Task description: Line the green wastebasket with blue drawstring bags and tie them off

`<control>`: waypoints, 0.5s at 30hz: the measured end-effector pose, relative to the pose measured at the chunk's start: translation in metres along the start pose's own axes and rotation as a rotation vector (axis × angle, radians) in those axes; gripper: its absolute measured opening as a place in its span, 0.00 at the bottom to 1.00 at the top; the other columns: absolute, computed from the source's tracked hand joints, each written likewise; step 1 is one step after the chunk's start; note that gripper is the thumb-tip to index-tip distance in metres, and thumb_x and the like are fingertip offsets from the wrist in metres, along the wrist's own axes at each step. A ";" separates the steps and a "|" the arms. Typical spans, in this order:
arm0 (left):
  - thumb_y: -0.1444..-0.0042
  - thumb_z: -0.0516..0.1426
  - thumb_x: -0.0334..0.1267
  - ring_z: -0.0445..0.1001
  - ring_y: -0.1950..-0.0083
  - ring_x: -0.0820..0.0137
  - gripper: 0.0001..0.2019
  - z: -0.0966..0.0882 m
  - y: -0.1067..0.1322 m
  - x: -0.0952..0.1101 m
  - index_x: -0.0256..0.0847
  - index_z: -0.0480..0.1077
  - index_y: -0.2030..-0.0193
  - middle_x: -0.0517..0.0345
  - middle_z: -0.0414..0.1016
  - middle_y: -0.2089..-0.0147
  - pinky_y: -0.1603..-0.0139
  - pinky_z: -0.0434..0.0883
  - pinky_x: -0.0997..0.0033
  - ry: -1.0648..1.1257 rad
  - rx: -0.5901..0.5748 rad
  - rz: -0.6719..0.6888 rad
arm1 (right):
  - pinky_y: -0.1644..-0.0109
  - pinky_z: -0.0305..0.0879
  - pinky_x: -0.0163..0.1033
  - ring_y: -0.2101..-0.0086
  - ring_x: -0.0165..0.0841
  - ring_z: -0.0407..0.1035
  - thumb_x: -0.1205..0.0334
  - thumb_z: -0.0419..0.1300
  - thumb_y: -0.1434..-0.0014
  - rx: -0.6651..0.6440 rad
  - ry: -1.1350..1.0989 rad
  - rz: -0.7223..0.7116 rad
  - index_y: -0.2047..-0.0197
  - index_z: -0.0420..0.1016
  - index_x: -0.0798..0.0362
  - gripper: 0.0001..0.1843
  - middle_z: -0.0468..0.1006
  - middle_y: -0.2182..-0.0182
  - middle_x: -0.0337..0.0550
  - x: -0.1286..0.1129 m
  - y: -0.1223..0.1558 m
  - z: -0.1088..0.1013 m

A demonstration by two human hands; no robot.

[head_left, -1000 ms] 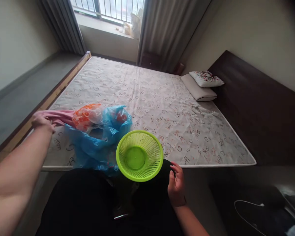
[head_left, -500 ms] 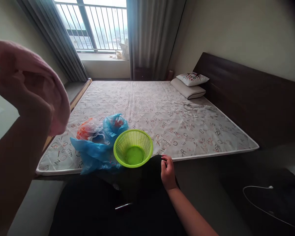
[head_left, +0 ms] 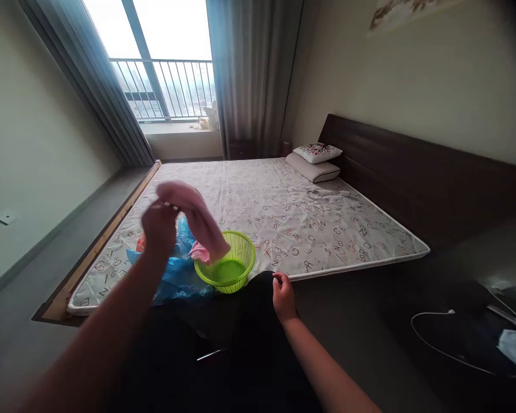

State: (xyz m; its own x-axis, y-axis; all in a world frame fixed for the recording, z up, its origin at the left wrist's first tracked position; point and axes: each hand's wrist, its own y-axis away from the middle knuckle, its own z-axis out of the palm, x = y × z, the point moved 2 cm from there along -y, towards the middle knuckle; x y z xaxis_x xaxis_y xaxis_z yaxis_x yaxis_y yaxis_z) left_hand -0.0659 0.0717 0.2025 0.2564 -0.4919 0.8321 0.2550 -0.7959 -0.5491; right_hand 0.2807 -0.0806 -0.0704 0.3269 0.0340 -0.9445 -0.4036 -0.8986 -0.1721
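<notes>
left hand: left hand (head_left: 157, 226) is clamping a pink cloth (head_left: 193, 215), raised over the near edge of the mattress, slightly motion-blurred.
right hand: right hand (head_left: 284, 298) is resting loosely curled, holding nothing visible, fingertips touching dark clothing (head_left: 258, 321) at the person's lap.
hands: are staying well apart, with the green plastic basket (head_left: 241, 255) between them and further forward.
cloth: is drooping from the left hand, its lower end hanging at the basket's left rim; cannot tell whether it is touching.
basket: is sitting upright on the mattress near its front edge, mesh-walled with a solid base, nothing visible inside.
beside basket: a crumpled blue plastic bag (head_left: 176, 281) is lying just left of the basket, partly hidden by the left forearm; an orange-marked bag (head_left: 141, 242) is showing behind it.
bed: a bare letter-print mattress (head_left: 292, 223) is lying on a wooden frame (head_left: 107, 246), with a pillow (head_left: 312, 171) and a small printed cushion (head_left: 317, 152) against a dark headboard (head_left: 391, 166).
floor right: a white cable (head_left: 438, 338) is lying on a dark surface.
</notes>
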 end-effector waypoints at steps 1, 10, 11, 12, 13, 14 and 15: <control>0.38 0.57 0.42 0.77 0.56 0.65 0.09 0.008 0.024 -0.017 0.41 0.74 0.64 0.55 0.76 0.65 0.51 0.80 0.65 -0.070 -0.102 -0.048 | 0.47 0.74 0.50 0.55 0.44 0.76 0.51 0.53 0.36 -0.016 0.009 -0.003 0.56 0.75 0.52 0.16 0.81 0.56 0.53 0.000 0.000 0.000; 0.40 0.61 0.54 0.75 0.42 0.49 0.27 -0.013 0.215 -0.135 0.37 0.72 0.41 0.41 0.74 0.45 0.35 0.71 0.40 -0.524 0.093 -0.320 | 0.45 0.74 0.52 0.54 0.43 0.76 0.63 0.52 0.36 -0.094 0.139 -0.233 0.57 0.76 0.51 0.11 0.81 0.57 0.51 -0.014 -0.004 0.008; 0.41 0.62 0.56 0.73 0.37 0.48 0.33 -0.019 0.227 -0.146 0.37 0.68 0.36 0.39 0.72 0.41 0.33 0.69 0.38 -0.508 0.141 -0.367 | 0.44 0.73 0.52 0.52 0.43 0.75 0.66 0.52 0.36 -0.113 0.162 -0.310 0.57 0.76 0.51 0.11 0.81 0.56 0.51 -0.022 -0.006 0.010; 0.42 0.63 0.58 0.69 0.32 0.46 0.38 -0.023 0.237 -0.157 0.38 0.63 0.32 0.37 0.69 0.36 0.30 0.66 0.37 -0.476 0.141 -0.398 | 0.42 0.72 0.51 0.51 0.42 0.75 0.68 0.52 0.35 -0.144 0.189 -0.392 0.56 0.77 0.51 0.12 0.81 0.55 0.51 -0.031 -0.009 0.013; 0.43 0.63 0.60 0.65 0.28 0.46 0.42 -0.026 0.244 -0.167 0.39 0.59 0.28 0.36 0.65 0.31 0.27 0.63 0.37 -0.436 0.102 -0.410 | 0.41 0.72 0.50 0.50 0.41 0.74 0.70 0.52 0.35 -0.186 0.220 -0.475 0.56 0.78 0.50 0.13 0.81 0.54 0.50 -0.042 -0.013 0.018; 0.43 0.63 0.61 0.61 0.24 0.45 0.44 -0.027 0.248 -0.175 0.41 0.56 0.26 0.35 0.60 0.27 0.25 0.60 0.37 -0.395 0.038 -0.401 | 0.41 0.72 0.49 0.51 0.41 0.74 0.71 0.52 0.34 -0.244 0.262 -0.555 0.55 0.79 0.50 0.14 0.81 0.54 0.50 -0.053 -0.019 0.026; 0.43 0.64 0.61 0.57 0.22 0.45 0.46 -0.027 0.252 -0.181 0.43 0.54 0.25 0.36 0.57 0.24 0.24 0.58 0.38 -0.356 -0.035 -0.373 | 0.42 0.72 0.47 0.51 0.40 0.74 0.72 0.53 0.33 -0.322 0.317 -0.632 0.55 0.80 0.50 0.15 0.81 0.54 0.49 -0.065 -0.026 0.036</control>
State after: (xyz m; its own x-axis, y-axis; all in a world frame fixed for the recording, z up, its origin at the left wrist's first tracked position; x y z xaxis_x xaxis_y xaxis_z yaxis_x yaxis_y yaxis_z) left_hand -0.0729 -0.0489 -0.0839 0.4571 -0.0264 0.8890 0.3600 -0.9085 -0.2121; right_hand 0.2389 -0.0433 -0.0148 0.6604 0.4995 -0.5607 0.1934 -0.8347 -0.5157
